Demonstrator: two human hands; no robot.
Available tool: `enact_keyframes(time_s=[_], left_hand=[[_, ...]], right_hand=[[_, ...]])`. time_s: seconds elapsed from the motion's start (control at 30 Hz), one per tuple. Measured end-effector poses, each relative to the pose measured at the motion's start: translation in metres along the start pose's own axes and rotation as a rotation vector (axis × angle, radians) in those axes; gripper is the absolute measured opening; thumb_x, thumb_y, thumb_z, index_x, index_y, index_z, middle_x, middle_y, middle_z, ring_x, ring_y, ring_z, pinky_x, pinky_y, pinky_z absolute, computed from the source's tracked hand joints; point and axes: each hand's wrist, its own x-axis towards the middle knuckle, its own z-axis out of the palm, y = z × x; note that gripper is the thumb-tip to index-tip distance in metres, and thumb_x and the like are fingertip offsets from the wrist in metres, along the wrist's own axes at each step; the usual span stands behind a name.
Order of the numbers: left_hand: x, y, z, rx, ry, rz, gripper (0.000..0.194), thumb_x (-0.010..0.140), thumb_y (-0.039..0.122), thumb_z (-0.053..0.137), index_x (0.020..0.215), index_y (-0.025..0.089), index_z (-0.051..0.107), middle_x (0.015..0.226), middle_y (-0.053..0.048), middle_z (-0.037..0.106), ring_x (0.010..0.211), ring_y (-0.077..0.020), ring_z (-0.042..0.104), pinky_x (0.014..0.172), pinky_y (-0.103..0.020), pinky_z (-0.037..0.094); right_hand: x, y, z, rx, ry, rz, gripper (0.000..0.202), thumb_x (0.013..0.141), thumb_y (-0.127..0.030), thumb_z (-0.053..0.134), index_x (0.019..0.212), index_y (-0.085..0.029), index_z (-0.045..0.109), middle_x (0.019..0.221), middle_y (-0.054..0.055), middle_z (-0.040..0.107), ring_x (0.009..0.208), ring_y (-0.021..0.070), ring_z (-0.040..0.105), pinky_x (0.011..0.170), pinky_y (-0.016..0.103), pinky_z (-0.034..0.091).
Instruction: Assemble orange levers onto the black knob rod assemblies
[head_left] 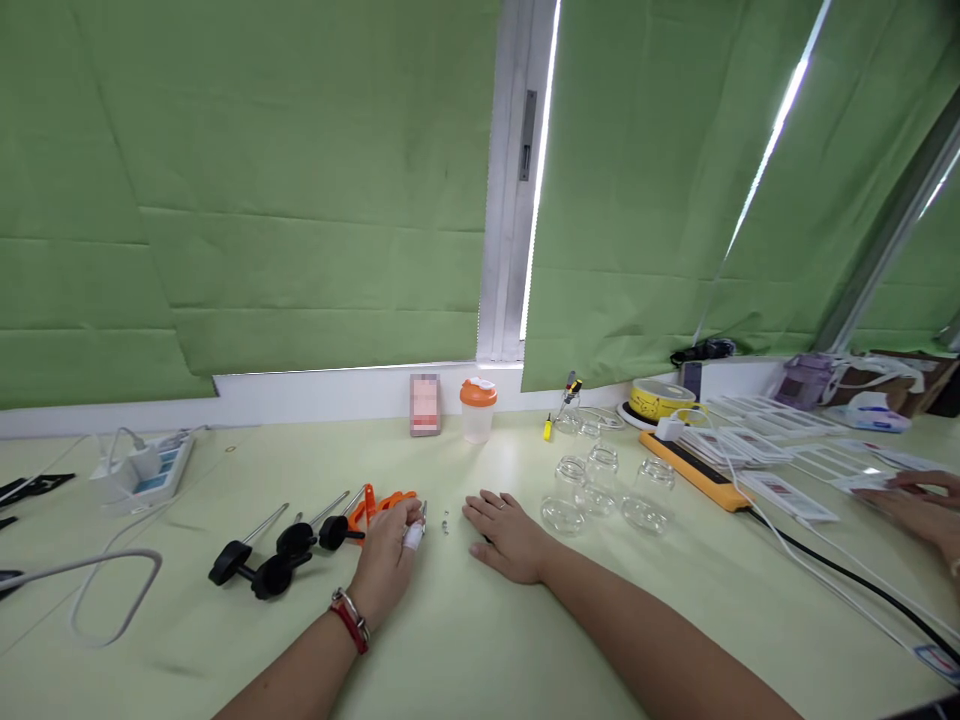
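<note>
My left hand point(386, 555), with a red-strapped watch or bracelet at the wrist, is closed beside some orange plastic pieces point(367, 505). A thin metallic piece shows at its fingertips and something white lies along the thumb; I cannot make out what the hand holds. My right hand point(510, 538) rests palm down on the table with its fingers spread, holding nothing. Between both hands are several tiny clear bits point(445, 522). Left of my left hand lie several black round parts point(271, 577) with metal rods.
Several clear glass jars point(600, 480) stand upside down to the right. Behind are an orange-lidded cup point(478, 415), a phone point(425, 405) and a yellow tape roll point(656, 400). An orange-edged power strip point(697, 475) and cables run rightward. Another person's hand point(915, 510) touches white cards.
</note>
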Motion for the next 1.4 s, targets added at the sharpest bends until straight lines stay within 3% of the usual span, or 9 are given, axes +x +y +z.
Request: enact_keyframes(time_s=[0.63, 0.9, 1.03, 1.17, 1.4], left_hand=[[-0.002, -0.006, 0.004, -0.055, -0.023, 0.004, 0.025, 0.084, 0.018, 0.038, 0.106, 0.020, 0.051, 0.094, -0.005, 0.065, 0.089, -0.0216, 0.058, 0.082, -0.039, 0.045], [-0.001, -0.009, 0.004, 0.036, -0.006, 0.058, 0.029, 0.083, 0.016, 0.038, 0.109, 0.019, 0.051, 0.094, -0.006, 0.066, 0.088, -0.0234, 0.059, 0.083, -0.043, 0.043], [-0.001, -0.008, -0.004, 0.114, 0.006, 0.127, 0.031, 0.079, 0.013, 0.040, 0.106, 0.019, 0.053, 0.092, -0.007, 0.066, 0.086, -0.0247, 0.059, 0.081, -0.043, 0.043], [0.002, -0.012, -0.013, 0.185, 0.045, 0.189, 0.031, 0.083, 0.013, 0.037, 0.111, 0.020, 0.049, 0.092, -0.006, 0.067, 0.084, -0.0230, 0.060, 0.088, -0.045, 0.038], [0.005, -0.021, -0.017, 0.293, 0.093, 0.142, 0.032, 0.085, 0.013, 0.035, 0.113, 0.018, 0.050, 0.095, -0.007, 0.068, 0.084, -0.0225, 0.061, 0.095, -0.044, 0.032]], right_hand=[[0.013, 0.010, -0.002, -0.028, 0.045, -0.013, 0.062, 0.091, -0.053, 0.030, 0.144, -0.021, 0.029, 0.150, 0.008, 0.030, 0.137, 0.0300, 0.024, 0.109, 0.048, 0.017], [0.014, 0.010, -0.002, -0.018, 0.042, -0.012, 0.063, 0.090, -0.054, 0.031, 0.144, -0.022, 0.028, 0.150, 0.008, 0.029, 0.137, 0.0301, 0.023, 0.110, 0.048, 0.017], [0.014, 0.011, 0.000, -0.013, 0.028, -0.001, 0.064, 0.090, -0.055, 0.031, 0.145, -0.023, 0.025, 0.152, 0.007, 0.025, 0.139, 0.0303, 0.021, 0.110, 0.049, 0.015], [0.013, 0.012, 0.001, -0.032, 0.044, 0.004, 0.066, 0.090, -0.055, 0.031, 0.147, -0.023, 0.020, 0.154, 0.007, 0.018, 0.141, 0.0298, 0.013, 0.112, 0.050, 0.011], [0.008, 0.004, 0.000, -0.142, 0.173, 0.035, 0.069, 0.086, -0.046, 0.043, 0.146, -0.020, 0.021, 0.155, 0.009, 0.012, 0.142, 0.0281, 0.008, 0.114, 0.048, 0.002]])
